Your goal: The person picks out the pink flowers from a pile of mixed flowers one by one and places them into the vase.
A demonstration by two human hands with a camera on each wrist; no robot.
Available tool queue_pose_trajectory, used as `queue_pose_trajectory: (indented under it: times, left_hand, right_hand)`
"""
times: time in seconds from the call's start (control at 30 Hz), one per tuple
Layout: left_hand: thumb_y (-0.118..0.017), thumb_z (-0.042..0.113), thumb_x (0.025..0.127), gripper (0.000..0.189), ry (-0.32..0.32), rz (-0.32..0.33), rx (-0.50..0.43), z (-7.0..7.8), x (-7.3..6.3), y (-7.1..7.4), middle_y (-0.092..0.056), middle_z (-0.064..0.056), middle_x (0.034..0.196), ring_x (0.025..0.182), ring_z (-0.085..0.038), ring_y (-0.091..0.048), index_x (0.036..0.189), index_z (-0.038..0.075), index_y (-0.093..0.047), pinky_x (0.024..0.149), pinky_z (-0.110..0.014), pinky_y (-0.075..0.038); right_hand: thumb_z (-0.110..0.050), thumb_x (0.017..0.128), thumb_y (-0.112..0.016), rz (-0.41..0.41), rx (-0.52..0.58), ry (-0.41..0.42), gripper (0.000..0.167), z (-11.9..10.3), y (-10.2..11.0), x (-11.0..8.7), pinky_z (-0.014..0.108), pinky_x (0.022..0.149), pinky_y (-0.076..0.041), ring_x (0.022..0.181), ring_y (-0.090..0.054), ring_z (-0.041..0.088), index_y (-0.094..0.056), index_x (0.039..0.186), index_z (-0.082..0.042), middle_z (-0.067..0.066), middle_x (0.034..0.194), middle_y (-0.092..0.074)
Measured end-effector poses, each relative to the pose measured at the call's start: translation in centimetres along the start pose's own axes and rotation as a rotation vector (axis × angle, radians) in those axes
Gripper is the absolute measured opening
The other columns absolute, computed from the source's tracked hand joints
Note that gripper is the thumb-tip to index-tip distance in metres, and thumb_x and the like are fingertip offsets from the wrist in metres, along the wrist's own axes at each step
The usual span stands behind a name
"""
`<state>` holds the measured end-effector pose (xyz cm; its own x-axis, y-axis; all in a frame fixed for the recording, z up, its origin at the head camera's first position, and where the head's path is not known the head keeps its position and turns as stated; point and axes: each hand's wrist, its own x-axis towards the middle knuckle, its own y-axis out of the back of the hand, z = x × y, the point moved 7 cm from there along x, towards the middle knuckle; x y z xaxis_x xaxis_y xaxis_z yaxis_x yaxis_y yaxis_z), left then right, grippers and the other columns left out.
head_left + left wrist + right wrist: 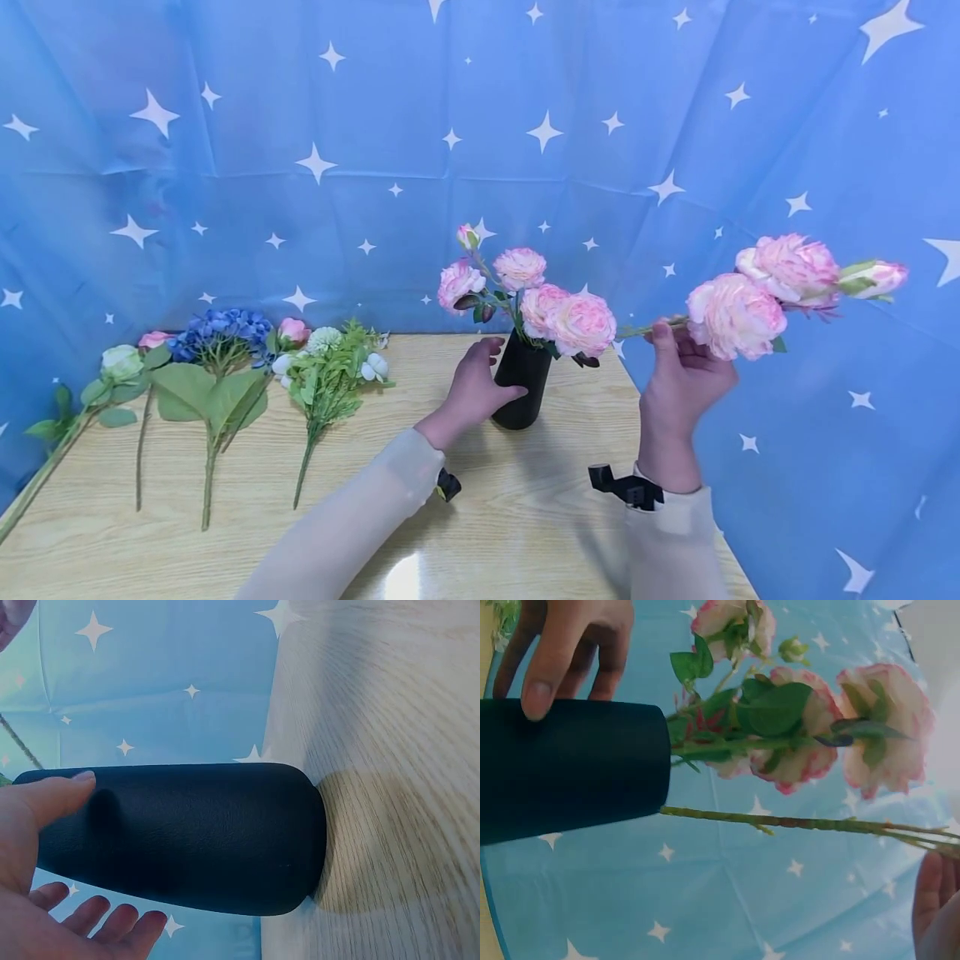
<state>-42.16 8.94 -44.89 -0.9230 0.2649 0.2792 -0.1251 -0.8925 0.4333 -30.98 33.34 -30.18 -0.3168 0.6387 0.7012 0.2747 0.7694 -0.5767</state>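
A black vase (522, 385) stands upright on the table, with pink-and-white artificial peonies (585, 323) spreading from its mouth. My left hand (474, 385) is at the vase's left side. Its thumb (64, 796) lies over the dark wall, while the other fingers are loosely spread beside it. To the right of the vase, my right hand (686, 383) pinches the stem of another peony spray (738, 317), which has two full blooms and a bud. That spray leans almost level, blooms pointing right. In the right wrist view its bare stem (802, 822) ends right at the vase rim.
Across the table's left side lie a blue hydrangea (225, 333), a green-and-white bunch (330, 375), a pale green rose (122, 363) and pink flowers (292, 332). A blue star-patterned curtain (450, 100) hangs behind the wooden table (450, 533) and along its right edge.
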Motion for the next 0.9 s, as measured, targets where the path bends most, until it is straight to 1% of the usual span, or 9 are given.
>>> queue_pose_trajectory:
  times: [0.17, 0.27, 0.47, 0.73, 0.9]
  left_hand:
    - [-0.091, 0.034, 0.085, 0.091, 0.007, -0.034, 0.002, 0.0, 0.3, -0.3, -0.055, -0.011, 0.151, 0.134, -0.034, -0.058, 0.158, 0.011, -0.043, 0.109, -0.050, -0.054]
    - [-0.092, 0.035, 0.084, 0.092, 0.009, -0.034, -0.001, 0.0, 0.5, -0.5, -0.056, -0.012, 0.149, 0.133, -0.031, -0.059, 0.158, 0.011, -0.042, 0.109, -0.049, -0.054]
    - [-0.092, 0.032, 0.083, 0.092, 0.006, -0.022, -0.016, -0.3, 0.8, -0.9, -0.055, -0.013, 0.151, 0.134, -0.032, -0.058, 0.158, 0.011, -0.041, 0.109, -0.052, -0.054]
    - [-0.091, 0.029, 0.085, 0.088, -0.016, -0.009, 0.006, -0.6, 1.0, -1.0, -0.057, -0.013, 0.146, 0.130, -0.032, -0.060, 0.156, 0.011, -0.042, 0.106, -0.050, -0.055]
    - [-0.090, 0.029, 0.086, 0.087, -0.023, -0.025, -0.014, -0.7, 1.0, -1.0, -0.057, -0.012, 0.146, 0.130, -0.031, -0.059, 0.156, 0.012, -0.042, 0.106, -0.051, -0.055]
  right_hand:
    - [0.015, 0.081, -0.081, 0.002, 0.015, -0.009, 0.026, 0.4, -0.2, -0.3, 0.027, 0.070, -0.063, 0.069, -0.074, 0.018, -0.072, 0.105, 0.015, 0.014, 0.084, -0.077]
    - [0.015, 0.082, -0.080, 0.002, 0.037, -0.007, 0.025, 0.3, -0.2, -0.2, 0.027, 0.071, -0.063, 0.071, -0.075, 0.019, -0.071, 0.105, 0.016, 0.016, 0.085, -0.078]
    - [0.018, 0.082, -0.078, 0.012, 0.079, -0.012, 0.024, 0.3, -0.1, -0.2, 0.028, 0.073, -0.064, 0.075, -0.077, 0.020, -0.070, 0.105, 0.016, 0.017, 0.088, -0.078]
    - [0.015, 0.083, -0.079, -0.028, 0.040, -0.026, 0.023, 1.0, -0.5, -0.5, 0.028, 0.072, -0.064, 0.072, -0.075, 0.018, -0.072, 0.105, 0.016, 0.015, 0.087, -0.078]
    - [0.012, 0.083, -0.081, -0.062, 0.024, -0.035, 0.024, 1.8, -0.9, -0.9, 0.027, 0.072, -0.063, 0.071, -0.075, 0.018, -0.072, 0.105, 0.015, 0.016, 0.086, -0.078]
